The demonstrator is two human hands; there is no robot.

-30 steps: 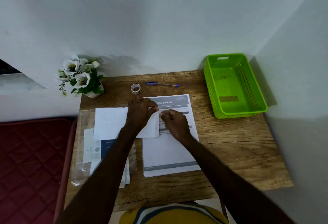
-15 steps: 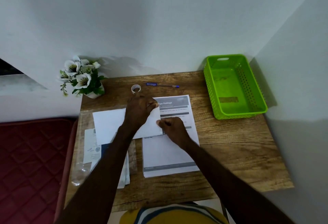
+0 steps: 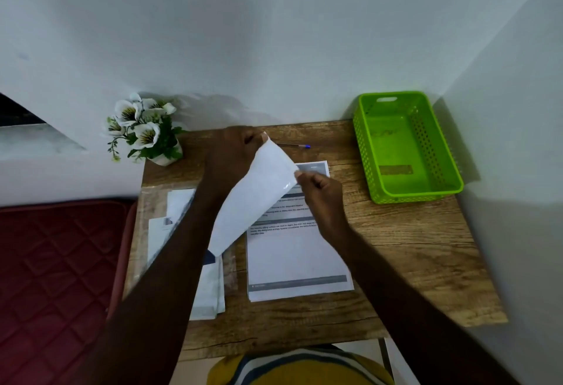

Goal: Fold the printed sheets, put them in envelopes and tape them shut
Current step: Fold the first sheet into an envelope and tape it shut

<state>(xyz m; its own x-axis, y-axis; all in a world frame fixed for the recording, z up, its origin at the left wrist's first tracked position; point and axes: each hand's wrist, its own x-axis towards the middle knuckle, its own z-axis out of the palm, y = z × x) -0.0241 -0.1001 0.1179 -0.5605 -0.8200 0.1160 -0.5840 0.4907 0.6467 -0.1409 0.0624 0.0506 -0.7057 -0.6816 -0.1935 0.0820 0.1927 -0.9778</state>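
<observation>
Fingers of the left hand grip the white envelope at its far end; the right hand pinches its right edge above the printed sheets.

Wooden table, grain visible, set in a wall corner. On it: green perforated basket back right; blue pen near back edge; white flowers in pot back left; printed sheets centre; stack of envelopes left, on clear plastic.
</observation>
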